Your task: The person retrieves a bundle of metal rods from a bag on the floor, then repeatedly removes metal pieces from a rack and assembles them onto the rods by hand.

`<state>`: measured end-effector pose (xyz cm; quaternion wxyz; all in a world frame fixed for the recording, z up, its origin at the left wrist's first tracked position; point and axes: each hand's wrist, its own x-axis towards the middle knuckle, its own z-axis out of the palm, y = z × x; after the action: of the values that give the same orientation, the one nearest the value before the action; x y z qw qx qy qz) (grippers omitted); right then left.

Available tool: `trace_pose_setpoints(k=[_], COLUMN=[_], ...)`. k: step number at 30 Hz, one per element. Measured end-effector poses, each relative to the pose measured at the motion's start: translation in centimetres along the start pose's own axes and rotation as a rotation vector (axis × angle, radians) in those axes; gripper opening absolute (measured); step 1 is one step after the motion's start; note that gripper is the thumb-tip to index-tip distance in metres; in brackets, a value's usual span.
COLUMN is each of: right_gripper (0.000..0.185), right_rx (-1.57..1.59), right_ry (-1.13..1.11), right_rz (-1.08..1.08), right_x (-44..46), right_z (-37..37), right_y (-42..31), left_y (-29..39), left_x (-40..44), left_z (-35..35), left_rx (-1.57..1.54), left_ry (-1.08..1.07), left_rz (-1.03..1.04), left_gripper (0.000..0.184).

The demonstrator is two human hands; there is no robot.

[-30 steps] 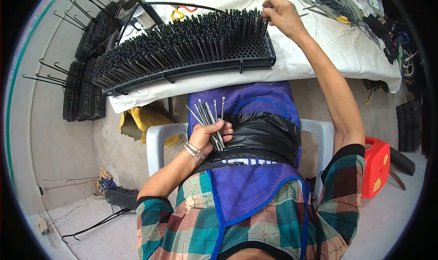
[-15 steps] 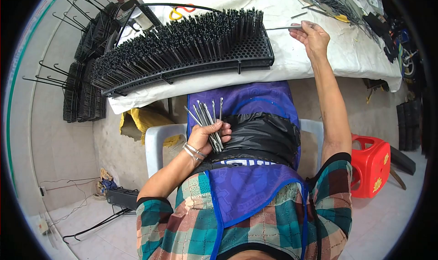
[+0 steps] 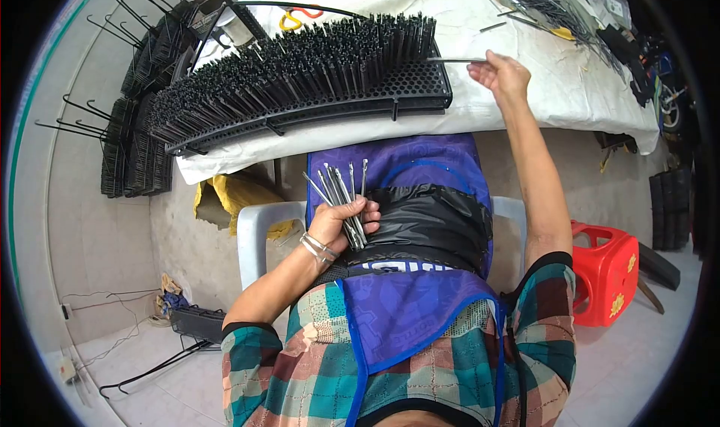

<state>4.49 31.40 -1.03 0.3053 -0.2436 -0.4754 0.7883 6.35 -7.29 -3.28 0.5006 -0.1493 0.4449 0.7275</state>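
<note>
My left hand (image 3: 346, 221) is closed around a bundle of thin metal rods (image 3: 337, 183) above my lap. Their notched upper ends fan out past the thumb. Out to the right, my right hand (image 3: 504, 78) pinches one thin metal rod (image 3: 457, 60), held nearly level. Its far end reaches over the right end of a black perforated rack (image 3: 420, 89); whether it touches there I cannot tell. Densely packed dark rods (image 3: 300, 67) stand upright in most of the rack, while bare holes show along its front right part.
The rack rests on a white-covered table (image 3: 555, 89). Behind it lie scissors (image 3: 289, 20) with yellow and red handles. Loose dark strips (image 3: 536, 3) are heaped at the back right. A red stool (image 3: 607, 273) stands on the floor at right; more filled racks (image 3: 139, 142) hang at left.
My right hand has moved left and slightly down, bringing its rod over the rack's right end. The left hand keeps its bundle in the same place.
</note>
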Motion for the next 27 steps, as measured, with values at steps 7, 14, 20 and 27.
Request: trace_pose_setpoints(k=[7, 14, 20, 27], right_gripper=[0.017, 0.02, 0.023, 0.02], right_rx=[0.082, -0.063, -0.128, -0.24], right_ry=[0.122, 0.111, 0.102, 0.129], right_rz=[-0.004, -0.243, -0.378, -0.459], right_x=[-0.4, -1.6, -2.2, -2.9], right_z=[-0.5, 0.1, 1.2, 2.7], right_y=[0.8, -0.7, -0.9, -0.4], left_y=[-0.1, -0.1, -0.1, -0.1], left_x=[0.1, 0.1, 0.1, 0.1], left_z=[-0.2, -0.2, -0.1, 0.0], left_rx=[0.006, -0.002, 0.0, 0.003], left_ry=[-0.008, -0.009, -0.006, 0.004], left_rz=[0.007, 0.004, -0.002, -0.005], left_gripper=[0.011, 0.011, 0.01, 0.01])
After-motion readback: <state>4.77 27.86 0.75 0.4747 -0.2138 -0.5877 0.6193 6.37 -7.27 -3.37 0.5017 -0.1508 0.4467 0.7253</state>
